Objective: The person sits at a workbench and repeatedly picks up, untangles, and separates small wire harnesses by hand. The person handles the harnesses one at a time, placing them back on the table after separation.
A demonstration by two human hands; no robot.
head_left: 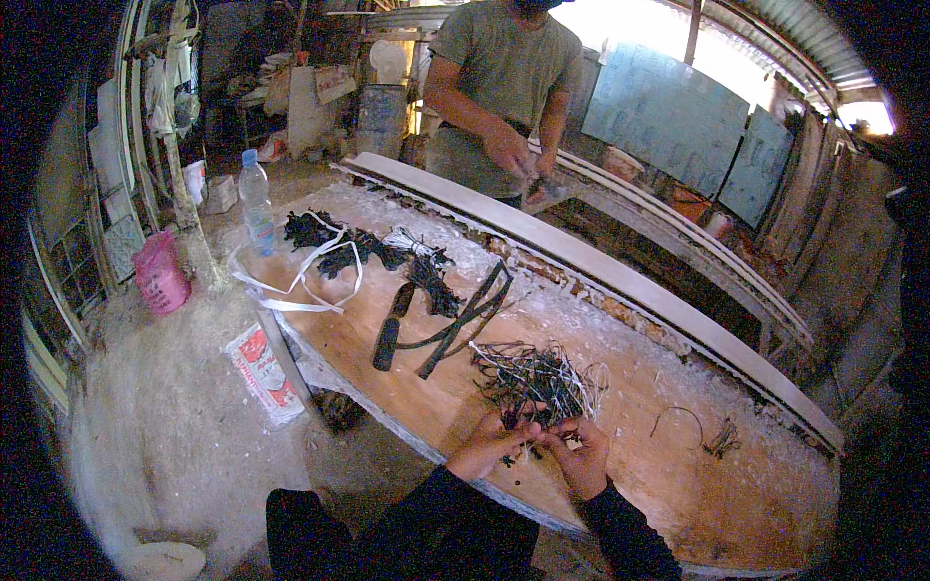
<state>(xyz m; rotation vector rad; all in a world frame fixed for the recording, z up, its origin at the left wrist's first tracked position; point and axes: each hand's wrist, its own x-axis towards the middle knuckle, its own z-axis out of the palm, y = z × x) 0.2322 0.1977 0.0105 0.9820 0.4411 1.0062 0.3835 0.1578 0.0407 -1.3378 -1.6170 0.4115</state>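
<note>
Lower centre of the frame: left hand (492, 443) and right hand (579, 455) close together over the near edge of the wooden board (678, 465), fingers curled and pinched on thin strands at the lower end of a tangled wire bundle (535, 380). Bundle lying just above the hands, long axis slanting from lower left to upper right, loose pale ends fanning toward the right. Farther up-left: black straps (455, 324), white strip (300, 281), plastic bottle (256, 200). Top centre: another person (504, 87) standing.

A clear plastic water bottle (257, 205) stands far left on the wooden desk (620, 426); a pink bag (160, 273) sits left on the floor.
</note>
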